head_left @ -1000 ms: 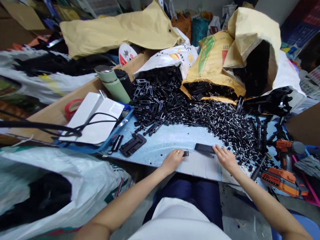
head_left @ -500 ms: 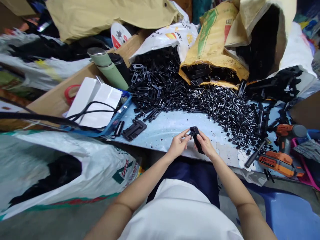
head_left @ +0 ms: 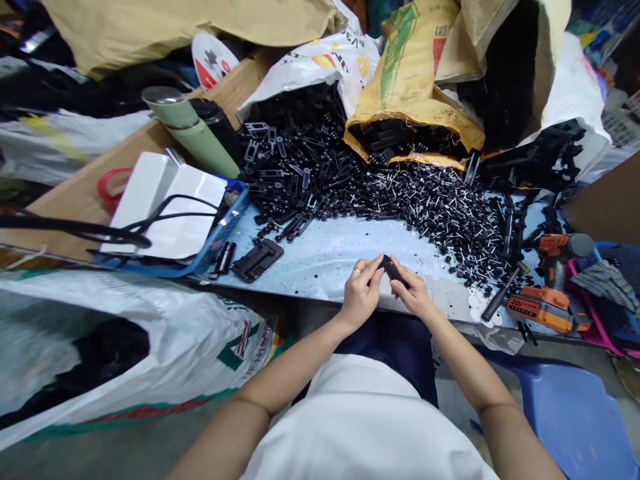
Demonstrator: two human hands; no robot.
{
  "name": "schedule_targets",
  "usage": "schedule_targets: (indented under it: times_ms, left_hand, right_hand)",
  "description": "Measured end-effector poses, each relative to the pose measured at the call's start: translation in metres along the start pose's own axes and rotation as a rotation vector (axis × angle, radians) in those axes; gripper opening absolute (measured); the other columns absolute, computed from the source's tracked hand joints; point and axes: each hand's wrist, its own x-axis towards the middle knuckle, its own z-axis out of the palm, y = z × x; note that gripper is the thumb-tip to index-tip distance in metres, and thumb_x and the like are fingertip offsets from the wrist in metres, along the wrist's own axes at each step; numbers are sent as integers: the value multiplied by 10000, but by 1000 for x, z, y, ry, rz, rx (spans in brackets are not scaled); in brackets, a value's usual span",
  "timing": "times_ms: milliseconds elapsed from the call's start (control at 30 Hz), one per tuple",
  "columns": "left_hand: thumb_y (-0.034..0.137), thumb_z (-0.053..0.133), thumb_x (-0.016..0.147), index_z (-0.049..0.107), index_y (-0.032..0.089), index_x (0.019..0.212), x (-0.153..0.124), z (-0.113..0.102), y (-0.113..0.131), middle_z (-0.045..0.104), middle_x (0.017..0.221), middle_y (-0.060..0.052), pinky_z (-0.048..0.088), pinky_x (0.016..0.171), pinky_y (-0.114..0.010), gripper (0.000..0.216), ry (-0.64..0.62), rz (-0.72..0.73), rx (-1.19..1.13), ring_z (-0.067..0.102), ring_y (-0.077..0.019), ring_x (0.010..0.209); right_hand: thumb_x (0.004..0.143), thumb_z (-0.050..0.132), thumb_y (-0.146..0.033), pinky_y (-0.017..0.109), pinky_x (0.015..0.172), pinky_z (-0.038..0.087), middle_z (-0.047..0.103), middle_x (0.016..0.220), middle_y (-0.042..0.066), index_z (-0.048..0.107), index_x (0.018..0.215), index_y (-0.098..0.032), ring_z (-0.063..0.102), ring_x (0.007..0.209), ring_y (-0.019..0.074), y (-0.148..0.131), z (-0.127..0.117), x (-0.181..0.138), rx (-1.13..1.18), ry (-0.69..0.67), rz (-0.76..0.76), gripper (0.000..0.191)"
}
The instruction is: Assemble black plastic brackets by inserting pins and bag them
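Observation:
Between my two hands, over the table's front edge, is a small elongated black plastic part point(head_left: 393, 270). My right hand point(head_left: 411, 290) is wrapped round its body, thumb on top. My left hand point(head_left: 363, 290), with a ring on one finger, pinches at the part's upper left end; whether a separate small piece sits in those fingertips is hidden. Beyond the hands spreads a heap of small black pieces with silver pins point(head_left: 450, 213). Longer black slotted parts point(head_left: 285, 167) are piled farther left. A black bracket-like piece point(head_left: 257, 260) lies left of my hands.
On the right are a hammer point(head_left: 503, 293), an orange cordless drill point(head_left: 550, 300) and a blue stool point(head_left: 575, 413). A blue basket point(head_left: 220, 233) with a white box and a green flask point(head_left: 195, 133) stand left. A yellow sack point(head_left: 415, 93) lies open behind the heap.
My left hand has closed in on the part's upper end, its fingers more curled. The part now shows less between my hands. The whole view has shifted slightly.

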Motion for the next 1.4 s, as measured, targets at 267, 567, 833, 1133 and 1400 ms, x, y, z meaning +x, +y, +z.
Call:
schedule_targets:
  times_ms: [267, 567, 833, 1133, 1400]
  left_hand:
    - [323, 289, 936, 555, 175, 1155, -8, 19, -15, 597, 958, -94, 500, 784, -330, 375, 39, -94, -7, 589, -174, 874]
    - [119, 446, 806, 550, 280, 1172, 3, 31, -36, 578, 1164, -90, 264, 1013, -606, 413, -708, 229, 447, 458, -287, 1173]
    - [113, 414, 849, 540, 198, 1175, 13, 20, -35, 625, 872, -92, 415, 809, -345, 359, -820, 381, 631, 569, -207, 877]
    - [162, 443, 862, 553, 180, 1147, 2, 7, -33, 618, 841, -90, 399, 730, -318, 306, -822, 354, 699, 563, -221, 854]
    - [201, 415, 881, 531, 195, 1169, -2, 10, -43, 603, 912, -92, 425, 758, -329, 311, -823, 295, 626, 547, -218, 894]
  right_hand:
    - [919, 328, -446, 314, 745, 506, 576, 1114, 81, 298, 1412, -272, 580, 816, 153, 5, 21, 0, -198, 3, 57, 524]
    - [889, 334, -218, 447, 859, 420, 534, 1164, 223, 460, 1292, -82, 471, 1088, 295, 73, -182, 41, -1052, 615, 599, 444]
    - [854, 326, -85, 405, 805, 395, 499, 1237, 199, 627, 999, -121, 452, 1089, 278, 114, -275, 24, -1473, 198, 525, 337]
    - [827, 410, -50, 353, 901, 332, 592, 1170, 119, 628, 919, -152, 508, 1052, 176, 97, -280, 5, -1533, -328, 274, 258]
    - [895, 377, -201, 399, 890, 339, 620, 897, 142, 572, 932, -88, 529, 903, 220, 25, -198, 9, -1477, -245, 38, 229]
